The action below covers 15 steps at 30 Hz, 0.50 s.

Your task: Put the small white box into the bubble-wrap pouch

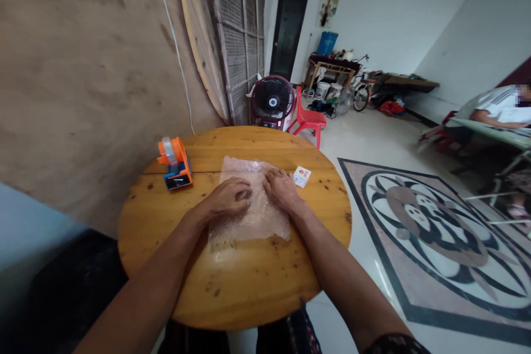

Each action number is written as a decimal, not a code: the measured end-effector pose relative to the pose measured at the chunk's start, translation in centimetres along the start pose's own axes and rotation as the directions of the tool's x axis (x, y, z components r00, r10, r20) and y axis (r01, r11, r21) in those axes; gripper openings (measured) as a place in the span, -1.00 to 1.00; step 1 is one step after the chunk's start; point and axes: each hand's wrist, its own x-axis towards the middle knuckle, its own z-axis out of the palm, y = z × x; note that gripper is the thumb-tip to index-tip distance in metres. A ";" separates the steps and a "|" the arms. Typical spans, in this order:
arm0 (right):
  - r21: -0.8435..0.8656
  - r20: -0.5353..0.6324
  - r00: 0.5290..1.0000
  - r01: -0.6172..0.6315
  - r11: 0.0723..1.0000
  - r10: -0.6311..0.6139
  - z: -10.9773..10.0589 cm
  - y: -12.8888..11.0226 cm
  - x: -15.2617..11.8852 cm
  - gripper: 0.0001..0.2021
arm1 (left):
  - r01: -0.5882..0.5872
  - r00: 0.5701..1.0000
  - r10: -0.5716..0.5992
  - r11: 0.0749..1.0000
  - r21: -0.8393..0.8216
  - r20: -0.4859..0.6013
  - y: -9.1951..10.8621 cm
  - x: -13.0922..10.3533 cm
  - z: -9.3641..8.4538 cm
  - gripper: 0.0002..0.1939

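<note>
A sheet of clear bubble wrap [253, 221] lies on the round wooden table [232, 287] in front of me. My left hand [230, 196] rests on its left side, fingers bent, with a gap between thumb and fingers. On the right side of the wrap, my right hand [282, 188] lies palm down with its fingers stretched out. Neither hand visibly grips anything. Just beyond my right hand is a small white card [302, 176] with a red mark. An orange and blue tape dispenser [177, 163] stands at the table's left, apart from both hands.
Behind the table are a fan [274, 100] and a red plastic chair [309, 116]. Brown wall and leaning panels [238, 33] are close on the left. At the far right a person [498, 108] in a white top is by another table.
</note>
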 end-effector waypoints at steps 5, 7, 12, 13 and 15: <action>0.007 0.011 1.000 -0.012 1.000 0.012 -0.1 -0.2 -0.1 -0.67 | -0.026 1.000 0.026 1.000 -0.001 -0.016 -0.7 0.0 0.2 -0.75; 0.012 0.013 1.000 -0.014 1.000 0.014 -0.2 -0.2 -0.2 -0.68 | -0.025 1.000 0.025 1.000 0.000 -0.016 -0.5 0.0 0.1 -0.75; 0.030 0.014 1.000 -0.003 1.000 0.003 -0.4 -0.1 -0.2 -0.70 | -0.006 1.000 0.006 1.000 -0.012 0.012 -0.1 0.0 -0.2 -0.72; 0.034 0.011 1.000 0.002 0.999 -0.002 -0.4 -0.1 -0.1 -0.69 | -0.011 1.000 0.011 1.000 -0.014 0.014 -0.2 0.0 -0.2 -0.72; 0.035 0.005 1.000 0.006 0.999 -0.006 -0.3 0.0 -0.1 -0.67 | -0.022 1.000 0.022 1.000 -0.017 0.013 -0.3 -0.1 -0.3 -0.73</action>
